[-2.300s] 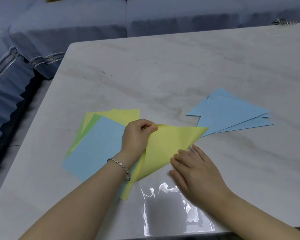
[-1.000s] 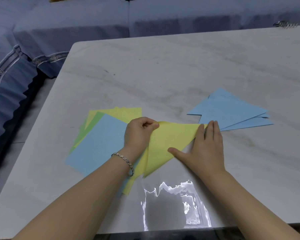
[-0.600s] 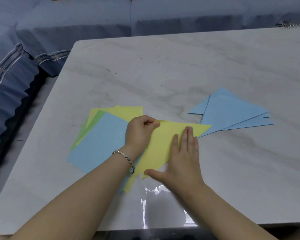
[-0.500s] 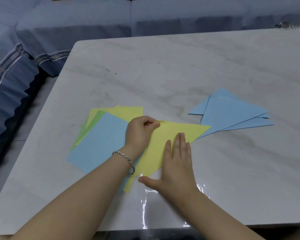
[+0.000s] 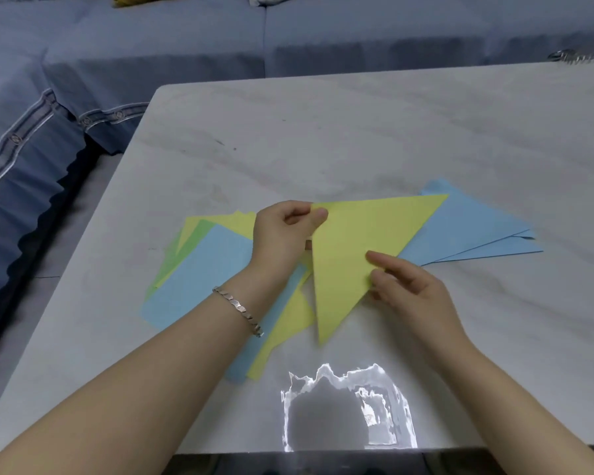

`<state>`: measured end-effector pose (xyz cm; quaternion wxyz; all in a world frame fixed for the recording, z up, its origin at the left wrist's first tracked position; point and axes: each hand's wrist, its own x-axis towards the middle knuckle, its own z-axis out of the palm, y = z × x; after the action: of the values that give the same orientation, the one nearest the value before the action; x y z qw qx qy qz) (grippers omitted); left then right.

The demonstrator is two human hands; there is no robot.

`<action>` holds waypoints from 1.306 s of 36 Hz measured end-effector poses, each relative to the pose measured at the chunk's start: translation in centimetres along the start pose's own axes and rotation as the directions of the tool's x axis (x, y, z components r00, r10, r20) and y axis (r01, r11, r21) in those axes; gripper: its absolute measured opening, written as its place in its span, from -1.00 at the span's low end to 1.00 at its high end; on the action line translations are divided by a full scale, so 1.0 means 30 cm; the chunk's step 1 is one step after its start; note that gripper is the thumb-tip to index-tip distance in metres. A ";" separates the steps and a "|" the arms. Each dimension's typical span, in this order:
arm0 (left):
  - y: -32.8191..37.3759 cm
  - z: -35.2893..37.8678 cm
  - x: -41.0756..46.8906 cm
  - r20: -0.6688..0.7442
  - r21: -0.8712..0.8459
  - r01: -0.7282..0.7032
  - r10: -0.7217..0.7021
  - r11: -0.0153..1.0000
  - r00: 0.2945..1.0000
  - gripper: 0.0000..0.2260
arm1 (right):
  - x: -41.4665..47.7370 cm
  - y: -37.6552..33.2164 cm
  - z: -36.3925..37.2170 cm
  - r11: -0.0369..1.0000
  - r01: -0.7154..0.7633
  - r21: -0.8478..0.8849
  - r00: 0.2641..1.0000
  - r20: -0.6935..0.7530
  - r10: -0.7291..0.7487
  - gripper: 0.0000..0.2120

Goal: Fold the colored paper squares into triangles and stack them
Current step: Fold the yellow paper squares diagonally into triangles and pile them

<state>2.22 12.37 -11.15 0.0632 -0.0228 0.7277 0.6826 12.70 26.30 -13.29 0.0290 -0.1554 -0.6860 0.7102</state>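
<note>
Left hand (image 5: 283,231) is pinching triangle (image 5: 360,245) at a corner; right hand (image 5: 412,293) is pinching its edge. Triangle is hanging just left of stack (image 5: 470,231), tip overlapping it. Advice: carrying it across level and matching corners before letting go.

Both hands (image 5: 282,234) (image 5: 412,289) pinch a folded yellow triangle (image 5: 354,248) above the blue triangles (image 5: 467,231).

My two forearms are bare as far as they show, and so are my left hand (image 5: 282,236) and right hand (image 5: 410,287). A slim silver bracelet (image 5: 238,307) of small flat links circles my left wrist. My left thumbnail is short and plain.
</note>
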 end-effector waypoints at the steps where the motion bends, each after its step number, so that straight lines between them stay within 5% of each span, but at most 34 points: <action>1: 0.009 0.001 -0.004 0.036 -0.020 0.001 0.000 1.000 0.999 -0.96 | 0.018 -0.001 -0.013 0.999 0.019 -0.027 0.998 -0.065 -0.021 -0.75; 3: 0.014 -0.006 -0.006 0.089 0.051 -0.025 0.020 0.998 0.996 -0.83 | 0.056 -0.002 -0.045 0.997 0.045 -0.064 0.978 -0.201 -0.057 -0.74; 6: -0.001 -0.052 -0.019 0.116 0.393 -0.095 0.053 0.915 0.992 -0.58 | 0.118 -0.007 -0.100 0.994 0.027 -0.110 0.936 -0.346 -0.063 -0.76; 10: -0.071 -0.146 -0.088 0.173 0.859 -0.140 -0.021 0.493 0.985 -0.26 | 0.158 0.020 -0.151 0.966 -0.093 -0.241 0.910 -0.414 -0.015 -0.73; 12: -0.109 -0.188 -0.131 0.173 0.945 -0.131 -0.119 0.298 0.978 -0.14 | 0.149 0.039 -0.146 0.917 -0.122 -0.380 0.910 -0.412 -0.050 -0.75; 14: -0.143 -0.223 -0.160 0.147 0.968 -0.106 -0.172 0.229 0.974 -0.13 | 0.128 0.052 -0.117 0.884 -0.044 -0.465 0.933 -0.336 -0.130 -0.78; 21: -0.153 -0.283 -0.187 0.161 0.928 -0.124 -0.076 0.351 0.984 -0.34 | 0.031 0.058 0.049 0.783 0.157 -0.602 0.987 0.133 -0.095 -0.77; 25: -0.129 -0.300 -0.197 0.208 0.931 -0.208 0.032 0.299 0.978 -0.65 | 0.011 0.047 0.093 0.666 0.296 -0.685 0.948 0.298 -0.115 -0.80; 32: -0.156 -0.321 -0.217 0.297 0.938 -0.271 -0.096 0.216 0.950 -0.21 | 0.009 0.041 0.144 0.605 0.405 -0.685 0.898 0.421 -0.125 -0.81; 36: -0.156 -0.311 -0.235 0.317 0.928 -0.298 -0.057 0.225 0.947 -0.40 | 0.011 0.050 0.148 0.577 0.442 -0.687 0.880 0.458 -0.128 -0.78; 40: -0.118 -0.311 -0.249 0.293 0.926 -0.300 0.068 0.228 0.954 -0.78 | 0.016 0.058 0.132 0.555 0.477 -0.681 0.869 0.460 -0.183 -0.68; 44: -0.053 -0.314 -0.261 0.426 0.785 -0.529 0.340 0.323 0.839 -0.73 | 0.022 0.044 0.110 0.562 0.557 -0.611 0.826 0.476 -0.302 -0.37; 47: -0.032 -0.308 -0.253 0.671 0.567 -0.801 0.455 0.193 0.585 -0.76 | 0.032 0.022 0.088 0.520 0.645 -0.560 0.764 0.487 -0.423 -0.29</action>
<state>9.29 2.70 -10.61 -0.0953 0.4407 0.8710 0.1952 11.21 23.96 -14.08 0.0861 0.1728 -0.9112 0.3641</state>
